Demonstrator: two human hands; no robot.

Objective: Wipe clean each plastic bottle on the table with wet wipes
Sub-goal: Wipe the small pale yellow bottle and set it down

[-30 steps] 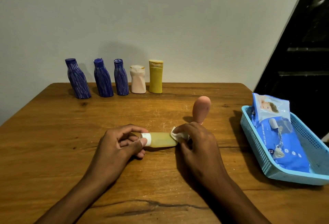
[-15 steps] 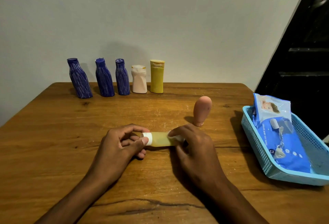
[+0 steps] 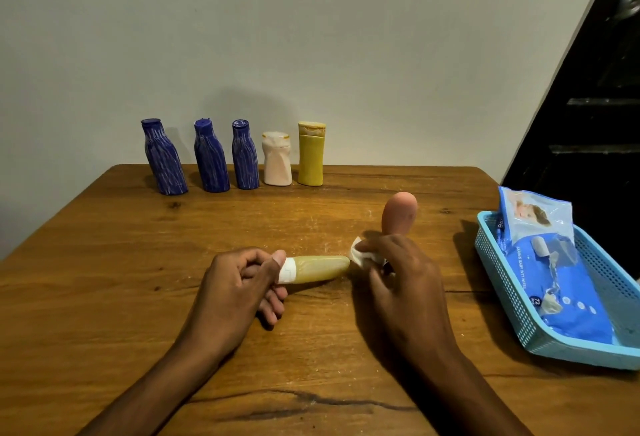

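While my left hand (image 3: 239, 283) pinches the small yellowish bottle (image 3: 318, 267) by its white cap just above the table (image 3: 104, 262) | right hand (image 3: 398, 273) fingers clamp the wet wipe (image 3: 362, 255) beside its base | light, slick, squashy: hold the cap | five bottles (image 3: 244, 155) wait far back.

Home room: wooden table (image 3: 104, 297) against plain wall (image 3: 311, 37), baby wipes pack (image 3: 554, 283).

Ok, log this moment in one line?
left hand holds tube by cap | right hand pinches wipe just off tube tip | five bottles stand at the back
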